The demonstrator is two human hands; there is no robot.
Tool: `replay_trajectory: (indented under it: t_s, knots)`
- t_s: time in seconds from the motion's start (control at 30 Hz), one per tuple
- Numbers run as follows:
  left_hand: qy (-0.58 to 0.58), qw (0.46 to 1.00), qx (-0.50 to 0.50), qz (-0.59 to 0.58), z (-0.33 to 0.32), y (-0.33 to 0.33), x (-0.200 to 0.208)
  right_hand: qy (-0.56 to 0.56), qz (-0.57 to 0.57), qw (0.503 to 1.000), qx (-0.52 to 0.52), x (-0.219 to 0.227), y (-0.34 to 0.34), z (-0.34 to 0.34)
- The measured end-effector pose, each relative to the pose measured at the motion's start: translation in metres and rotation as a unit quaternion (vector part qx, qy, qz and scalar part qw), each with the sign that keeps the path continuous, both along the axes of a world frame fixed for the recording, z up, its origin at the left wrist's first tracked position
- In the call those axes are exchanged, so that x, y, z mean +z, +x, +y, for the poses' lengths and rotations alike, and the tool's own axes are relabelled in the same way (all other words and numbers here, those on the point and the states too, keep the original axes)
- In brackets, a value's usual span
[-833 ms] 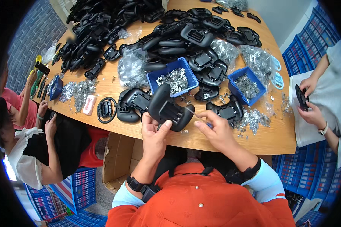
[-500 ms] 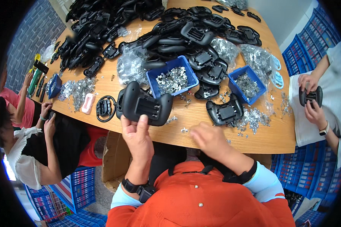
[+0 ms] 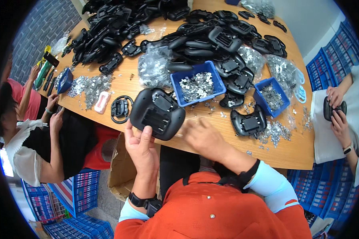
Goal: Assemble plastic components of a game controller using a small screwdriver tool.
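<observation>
My left hand (image 3: 141,146) grips the lower left part of a black game controller shell (image 3: 155,126), thumb on its face. The shell is tilted up off the table, with a slotted battery bay and an opening above it in view. Close to its right edge is my right hand (image 3: 205,137), fingers bent together and a little blurred. A small pale bit shows at those fingertips, too blurred to name. Just beyond the shell stands a blue bin (image 3: 217,92) of small metal pieces. Left of the shell lies a black wheel-shaped part (image 3: 121,109).
Another blue bin (image 3: 285,105) stands to the right, beside loose metal pieces (image 3: 276,133) and a controller shell (image 3: 249,122). Black shells (image 3: 115,28) are heaped at the back. A pink-white part (image 3: 103,102) lies left. People work at both sides; one holds a controller (image 3: 334,108).
My right hand has moved left from the table edge to the shell's side. The shell has turned to show more of its face. The view has shifted a little.
</observation>
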State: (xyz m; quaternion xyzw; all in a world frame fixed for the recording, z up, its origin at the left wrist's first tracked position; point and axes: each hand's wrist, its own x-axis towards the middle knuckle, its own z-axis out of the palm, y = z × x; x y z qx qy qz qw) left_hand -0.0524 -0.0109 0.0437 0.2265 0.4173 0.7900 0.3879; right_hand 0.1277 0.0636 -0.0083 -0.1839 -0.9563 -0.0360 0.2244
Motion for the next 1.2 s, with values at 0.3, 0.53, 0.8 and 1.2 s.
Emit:
replay_trajectory:
  t_s: [0.3,0.53,0.8,1.2]
  knots:
    - [-0.060,0.991,-0.083,-0.086,0.004,0.020,-0.013,-0.518,0.318,0.769,-0.200,0.041,0.020,-0.004]
    - [-0.026,0.927,-0.351,-0.128,0.000,0.042,-0.036,-0.728,0.420,0.523,-0.146,0.051,0.049,0.027]
    - [-0.054,0.788,-0.577,-0.209,0.012,0.032,-0.055,-0.783,0.242,0.556,-0.139,0.072,0.072,0.061]
    - [-0.136,0.773,-0.612,-0.102,0.015,0.048,-0.033,-0.741,0.164,0.643,-0.100,0.058,0.064,0.060]
